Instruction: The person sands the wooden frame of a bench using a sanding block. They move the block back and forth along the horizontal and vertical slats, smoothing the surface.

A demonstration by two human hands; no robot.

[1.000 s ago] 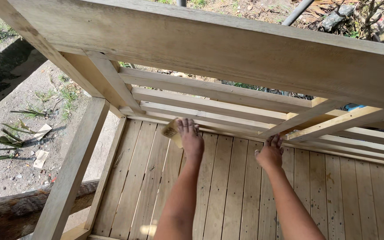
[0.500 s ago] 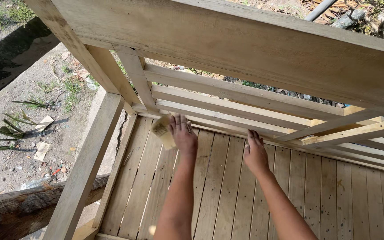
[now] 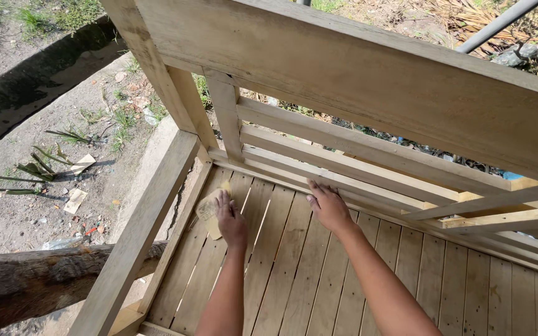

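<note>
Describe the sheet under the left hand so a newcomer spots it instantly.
Start at the pale wooden slatted panel lying flat inside the big timber frame. In its corner nearest the frame's upright post, the left hand presses a small tan sandpaper sheet. It is the only flexible, curled, yellowish piece there; everything around it is rigid plank.

Slatted panel point(image 3: 319, 274): pale bare wood, matt, unvarnished, grain visible. Frame rails point(image 3: 368, 155): same raw timber, matt, faint grey smudges on top board point(image 3: 368, 68). Sheet under left hand point(image 3: 231, 221): tan sandpaper point(image 3: 207, 208), matt, creased. Log point(image 3: 38, 280): rough bark. Pipe point(image 3: 499, 22): grey metal, smooth. Ground point(image 3: 45, 162): coarse dirt.
</note>
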